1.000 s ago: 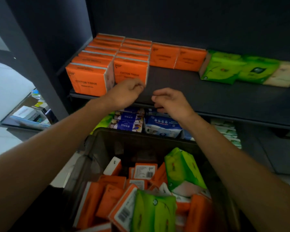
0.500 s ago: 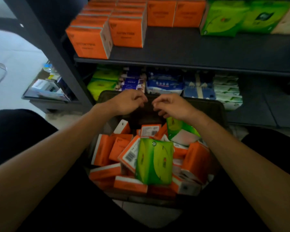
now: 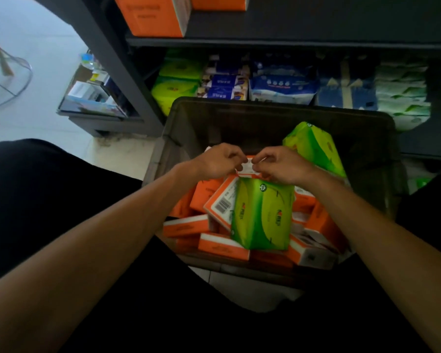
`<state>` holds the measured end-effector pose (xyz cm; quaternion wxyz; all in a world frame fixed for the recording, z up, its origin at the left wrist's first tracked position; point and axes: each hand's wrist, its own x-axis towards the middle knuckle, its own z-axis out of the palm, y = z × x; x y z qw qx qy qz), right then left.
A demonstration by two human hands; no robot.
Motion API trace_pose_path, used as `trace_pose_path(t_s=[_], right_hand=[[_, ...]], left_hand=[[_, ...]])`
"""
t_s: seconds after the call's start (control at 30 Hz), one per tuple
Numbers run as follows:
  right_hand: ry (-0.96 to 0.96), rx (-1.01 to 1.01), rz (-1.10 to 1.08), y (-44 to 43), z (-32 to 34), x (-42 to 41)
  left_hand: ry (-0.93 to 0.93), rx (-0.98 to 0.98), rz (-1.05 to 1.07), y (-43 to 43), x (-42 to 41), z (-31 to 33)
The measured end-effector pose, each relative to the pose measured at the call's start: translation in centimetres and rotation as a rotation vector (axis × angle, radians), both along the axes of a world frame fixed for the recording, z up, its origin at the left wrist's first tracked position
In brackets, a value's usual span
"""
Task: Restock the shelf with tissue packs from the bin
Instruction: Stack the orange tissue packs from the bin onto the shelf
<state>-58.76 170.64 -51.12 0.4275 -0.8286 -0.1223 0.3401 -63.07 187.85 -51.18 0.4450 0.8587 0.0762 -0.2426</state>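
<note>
Below the dark shelf [image 3: 290,42], over the bin [image 3: 265,121], the left hand [image 3: 218,161] and right hand [image 3: 284,164] both pinch one orange pack [image 3: 247,169] with curled fingers [image 3: 233,155].

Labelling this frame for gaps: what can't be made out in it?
Head view only:
- Orange pack: mostly covered by the left hand and right hand; whether they grip it is unclear.
- Upper-shelf orange boxes: cut off by the top edge.
- Bin floor: buried under piled packs.
- Lower-shelf blue packs: print blurred.
</note>
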Motion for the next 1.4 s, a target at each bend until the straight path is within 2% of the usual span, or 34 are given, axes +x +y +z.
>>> trace_pose_path(t_s=[0.1, 0.17, 0.27, 0.33, 0.53, 0.7, 0.83, 0.97, 1.17, 1.23, 1.3, 1.4], right_hand=[[0.001, -0.016, 0.017, 1.5, -1.2, 0.5], [0.022, -0.047, 0.107, 2.7, -1.9, 0.5], [0.036, -0.127, 0.279, 4.3, -2.6, 0.5], [0.047, -0.166, 0.316, 5.0, -2.9, 0.6], [0.068, -0.23, 0.425, 5.2, -3.7, 0.9], [0.068, -0.176, 0.325, 4.8, -3.4, 0.5], [0.135, 0.036, 0.089, 3.7, -1.3, -0.2], [0.043, 0.08, -0.003, 2.3, 1.0, 0.6], [-0.074, 0.313, -0.251, 1.3, 3.3, 0.0], [-0.081, 0.266, -0.374, 1.3, 3.8, -0.3], [0.075, 0.24, -0.493, 1.4, 4.6, -0.5], [0.462, 0.374, -0.553, 1.5, 5.9, -0.7]], left_hand=[[0.014, 0.036, 0.072, 1.6, -0.7, -0.3], [0.037, 0.075, 0.07, 2.6, -1.1, -1.1], [0.207, 0.106, -0.048, 3.1, -1.7, -1.8], [0.272, 0.136, -0.125, 3.0, -1.6, -2.1], [0.306, 0.261, -0.275, 3.1, -0.9, -2.3], [0.229, 0.22, -0.184, 2.7, -1.2, -2.1], [0.033, 0.234, -0.145, 2.2, -1.0, -1.0], [-0.156, 0.305, -0.15, 1.9, -1.7, 0.8], [-0.41, 0.405, -0.025, 1.9, -1.9, 3.2], [-0.506, 0.436, 0.031, 2.0, -1.6, 4.0], [-0.593, 0.497, 0.077, 2.1, -1.6, 4.7], [-0.762, 0.603, 0.068, 1.9, -1.7, 5.3]])
